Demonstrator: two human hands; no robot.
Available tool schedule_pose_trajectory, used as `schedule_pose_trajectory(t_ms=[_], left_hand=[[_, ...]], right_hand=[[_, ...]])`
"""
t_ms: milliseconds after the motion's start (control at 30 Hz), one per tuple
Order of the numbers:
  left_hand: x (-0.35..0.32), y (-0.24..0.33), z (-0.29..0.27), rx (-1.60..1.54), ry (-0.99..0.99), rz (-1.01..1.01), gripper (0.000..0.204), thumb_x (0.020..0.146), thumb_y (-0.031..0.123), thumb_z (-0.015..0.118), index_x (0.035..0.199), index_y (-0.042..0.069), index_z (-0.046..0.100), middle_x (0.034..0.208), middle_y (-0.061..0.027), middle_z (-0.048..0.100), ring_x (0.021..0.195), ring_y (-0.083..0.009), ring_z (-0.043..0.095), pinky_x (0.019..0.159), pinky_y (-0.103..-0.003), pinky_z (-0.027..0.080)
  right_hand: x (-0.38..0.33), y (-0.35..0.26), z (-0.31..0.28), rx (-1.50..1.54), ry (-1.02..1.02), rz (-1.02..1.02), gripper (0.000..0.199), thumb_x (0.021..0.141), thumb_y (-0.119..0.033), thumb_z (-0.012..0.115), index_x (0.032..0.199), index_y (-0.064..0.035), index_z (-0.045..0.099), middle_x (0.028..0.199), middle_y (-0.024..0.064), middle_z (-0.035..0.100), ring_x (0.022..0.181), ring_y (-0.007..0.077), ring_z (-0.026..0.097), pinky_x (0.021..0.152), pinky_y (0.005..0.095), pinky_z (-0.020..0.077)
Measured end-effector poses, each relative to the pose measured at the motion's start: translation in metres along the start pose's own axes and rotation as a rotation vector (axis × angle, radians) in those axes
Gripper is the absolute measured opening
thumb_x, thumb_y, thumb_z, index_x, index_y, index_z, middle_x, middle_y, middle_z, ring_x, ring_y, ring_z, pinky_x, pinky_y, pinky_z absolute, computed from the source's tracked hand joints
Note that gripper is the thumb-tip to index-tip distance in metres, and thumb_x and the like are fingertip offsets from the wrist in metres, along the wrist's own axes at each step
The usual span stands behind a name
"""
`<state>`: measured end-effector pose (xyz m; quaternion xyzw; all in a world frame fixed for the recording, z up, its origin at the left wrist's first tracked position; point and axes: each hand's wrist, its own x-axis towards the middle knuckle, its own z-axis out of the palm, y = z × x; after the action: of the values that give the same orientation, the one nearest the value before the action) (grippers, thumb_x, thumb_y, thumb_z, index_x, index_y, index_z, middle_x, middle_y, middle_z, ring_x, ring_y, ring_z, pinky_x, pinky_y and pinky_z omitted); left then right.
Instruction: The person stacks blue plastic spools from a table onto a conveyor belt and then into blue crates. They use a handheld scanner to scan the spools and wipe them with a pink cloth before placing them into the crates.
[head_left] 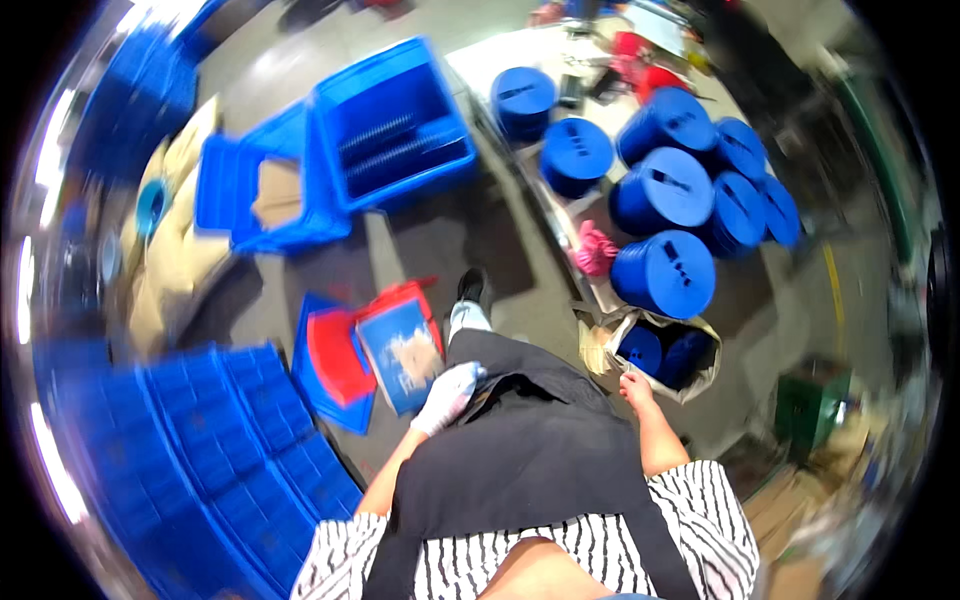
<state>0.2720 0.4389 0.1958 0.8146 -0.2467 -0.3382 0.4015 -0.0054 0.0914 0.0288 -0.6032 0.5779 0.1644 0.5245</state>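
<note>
My left hand [452, 396], in a white glove, hangs against the front of the black apron [530, 470]; blur hides how its fingers lie. On the right, my bare right hand [635, 389] is closed at the near rim of a pale open sack [702, 383], pinching its edge. Inside the sack are blue round pieces [640, 347]. Just beyond it, a blue cylindrical stack [664, 274] stands on the table's near end, with a pink bundle [594, 249] to its left.
Several more blue cylinders [662, 190] crowd the white table [480, 62]. Blue crates [395, 120] stand ahead to the left, one holding dark ridged rolls. Red and blue plastic pieces [402, 345] lie left of my foot. Stacked blue crates [215, 450] fill the near left; a green box [812, 400] stands right.
</note>
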Motion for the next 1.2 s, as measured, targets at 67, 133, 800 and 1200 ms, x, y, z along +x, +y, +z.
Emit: schedule_pose_trajectory(t_ms=[67,133,800,1200], left_hand=[[0.036,-0.030,-0.026,0.168,-0.169,0.153,0.028,0.094,0.013,0.044,0.112,0.003,0.063,0.112,-0.0149,0.066,0.107,-0.0314,0.061,0.094,-0.036,0.048],[0.087,-0.016,-0.076,0.437,-0.309,0.384,0.031,0.093,0.010,0.046,0.119,0.001,0.061,0.114,-0.0135,0.066,0.108,-0.0278,0.062,0.096,-0.034,0.048],[0.334,0.053,0.069,0.942,-1.315,1.026,0.032,0.083,0.024,0.068,0.105,0.002,0.063,0.098,-0.0150,0.064,0.090,-0.0307,0.060,0.082,-0.038,0.047],[0.428,-0.089,0.005,1.057,-1.377,1.274,0.021,0.086,0.019,0.067,0.099,0.004,0.065,0.091,-0.0136,0.063,0.082,-0.0290,0.060,0.072,-0.039,0.048]], right_hand=[[0.003,0.031,0.010,0.220,0.133,-0.011,0.015,0.090,-0.020,0.063,0.100,-0.0091,0.065,0.081,0.0018,0.064,0.063,0.0106,0.056,0.054,0.0283,0.0464],[-0.002,0.008,0.043,0.109,0.286,-0.051,0.014,0.084,-0.020,0.064,0.091,-0.0077,0.067,0.074,0.0036,0.062,0.065,0.0164,0.057,0.057,0.0350,0.0457],[-0.104,-0.053,0.201,0.657,0.907,0.354,0.029,0.085,-0.037,0.060,0.097,-0.0109,0.064,0.094,0.0127,0.068,0.091,0.0332,0.064,0.079,0.0444,0.0497],[-0.031,-0.066,0.340,0.895,0.597,0.399,0.032,0.086,-0.034,0.061,0.106,-0.0084,0.062,0.102,0.0134,0.067,0.096,0.0333,0.064,0.081,0.0440,0.0495]])
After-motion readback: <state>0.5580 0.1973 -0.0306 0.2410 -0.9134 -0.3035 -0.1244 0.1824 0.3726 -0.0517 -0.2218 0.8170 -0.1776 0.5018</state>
